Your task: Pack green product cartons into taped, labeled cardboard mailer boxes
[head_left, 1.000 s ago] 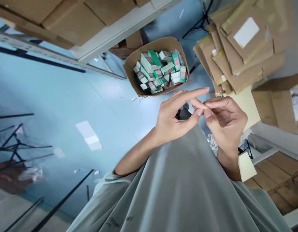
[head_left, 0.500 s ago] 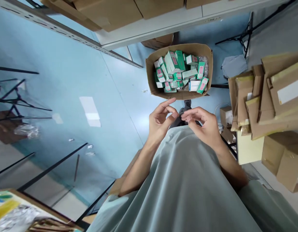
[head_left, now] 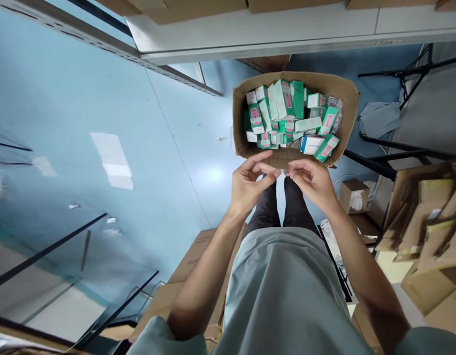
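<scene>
"Since the open cardboard carton (head_left: 349, 111) stands just beyond the fingertips, what does it hold?"

"Small oblong boxes (head_left: 296, 101), smooth and sharp-edged, green and white with pink panels. They lie heaped at all angles. Crinkled clear plastic (head_left: 337, 104) is tucked along the right wall, which is matt brown and bows outward a little."

"And the hands?"

"Apart from each other, with a narrow gap between them, at the carton's near wall in this view. The left hand (head_left: 253, 183) has its index finger stretched out while the thumb and another finger draw close together. On the right hand (head_left: 312, 181) the fingers are bent, the thumb near their tips. Whether either one pinches something thin, I can't tell."

"What lies under them?"

"Dark trousers (head_left: 267, 207), and nearer the camera a grey-green shirt (head_left: 287, 276) in soft folds."

"Farther out?"

"Across the top, a pale, flat shelf (head_left: 257, 37) with a straight edge bears brown cartons (head_left: 201, 10). At the right, flattened cardboard (head_left: 435, 217) stands in creased layers, some edged with yellowish tape. Off to the left spreads the blue floor (head_left: 157, 158), glossy where light strikes it."
</scene>
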`<state>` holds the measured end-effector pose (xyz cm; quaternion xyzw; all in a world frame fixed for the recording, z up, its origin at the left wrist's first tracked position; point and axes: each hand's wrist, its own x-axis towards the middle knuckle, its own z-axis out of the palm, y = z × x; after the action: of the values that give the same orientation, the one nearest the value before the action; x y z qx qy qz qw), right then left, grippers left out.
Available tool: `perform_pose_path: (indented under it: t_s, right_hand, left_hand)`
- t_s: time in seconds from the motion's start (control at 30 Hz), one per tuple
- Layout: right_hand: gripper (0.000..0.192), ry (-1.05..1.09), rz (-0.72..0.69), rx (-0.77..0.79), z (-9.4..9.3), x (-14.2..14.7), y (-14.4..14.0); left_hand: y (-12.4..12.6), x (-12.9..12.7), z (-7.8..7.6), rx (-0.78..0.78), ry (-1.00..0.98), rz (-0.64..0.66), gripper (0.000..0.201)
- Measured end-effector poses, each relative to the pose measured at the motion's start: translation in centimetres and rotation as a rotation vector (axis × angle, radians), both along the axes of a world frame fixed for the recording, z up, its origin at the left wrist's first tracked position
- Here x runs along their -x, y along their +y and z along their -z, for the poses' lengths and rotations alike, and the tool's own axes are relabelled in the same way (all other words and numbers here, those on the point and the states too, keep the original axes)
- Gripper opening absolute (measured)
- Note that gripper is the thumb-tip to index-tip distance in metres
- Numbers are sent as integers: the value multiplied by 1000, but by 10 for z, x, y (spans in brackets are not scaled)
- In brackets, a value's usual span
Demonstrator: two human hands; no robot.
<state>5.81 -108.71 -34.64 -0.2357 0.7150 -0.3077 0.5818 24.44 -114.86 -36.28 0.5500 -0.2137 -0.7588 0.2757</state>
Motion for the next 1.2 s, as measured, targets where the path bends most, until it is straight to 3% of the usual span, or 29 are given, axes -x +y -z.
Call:
perform_pose_path:
  t_s: [0.17, 0.33, 0.43, 0.5, 0.6, 0.67, 0.77, 0.83, 0.9, 1.03, 1.2]
  right_hand:
    - [38, 54, -71, -74, 123, -15, -15]
    - [45, 326, -323, -222, 275, -44, -44]
    - [62, 523, -463, -297, 365, -68, -64]
    - [73, 591, -486, -338, 420, -82, -75]
    - [80, 629, -475, -353, 488, -100, -85]
    - [80, 663, -477, -357, 517, -109, -90]
    - [75, 734, -489, -392, 534, -117, -93]
    - [73, 758, -495, -417, 528, -119, -92]
    - [70, 757, -492, -443, 510, -119, -87]
    - [68, 709, -435, -481, 448, -111, -60]
    - [70, 636, -267, -411, 340, -99, 0]
  left_hand:
    - [-20, -25, 89, -86, -29, -54, 66]
    - [-25, -51, 177, -165, -116, -121, 70]
    - [-20, -63, 227, -174, -173, -138, 69]
    - [-13, -68, 259, -168, -199, -157, 66]
    - [-1, -74, 301, -148, -231, -183, 58]
    - [7, -76, 322, -127, -256, -200, 54]
    - [20, -80, 340, -97, -277, -217, 50]
    - [29, -82, 344, -74, -278, -211, 48]
    - [38, -83, 341, -40, -285, -186, 47]
    - [44, -85, 319, 67, -315, -119, 43]
    - [28, -86, 270, 195, -316, -36, 49]
